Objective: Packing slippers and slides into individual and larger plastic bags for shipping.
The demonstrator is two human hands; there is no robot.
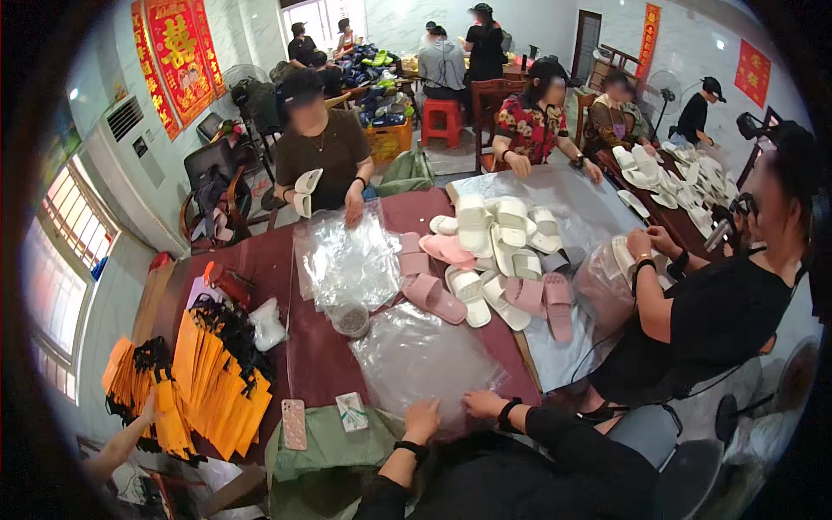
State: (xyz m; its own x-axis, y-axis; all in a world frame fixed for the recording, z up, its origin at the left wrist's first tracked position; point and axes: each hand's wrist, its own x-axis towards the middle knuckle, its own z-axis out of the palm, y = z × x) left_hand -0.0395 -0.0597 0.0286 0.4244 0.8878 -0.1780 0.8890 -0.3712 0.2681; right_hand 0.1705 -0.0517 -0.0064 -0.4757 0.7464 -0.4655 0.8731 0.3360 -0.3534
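My left hand [422,422] and my right hand [482,404] rest on the near edge of a stack of clear plastic bags [425,355] lying on the dark red table [295,260]. Fingers of both hands press on the plastic; neither hand lifts a bag. Both wrists wear black bands. Beyond the bags lies a pile of pink and white slippers [490,260] in the table's middle.
Another clear bag stack [347,260] lies before a seated person holding a white slipper [305,191]. Orange tags with black strings [204,373] cover the left end. A phone [294,424], small box [351,411] and small bowl [350,319] sit nearby. A person at right bags slippers.
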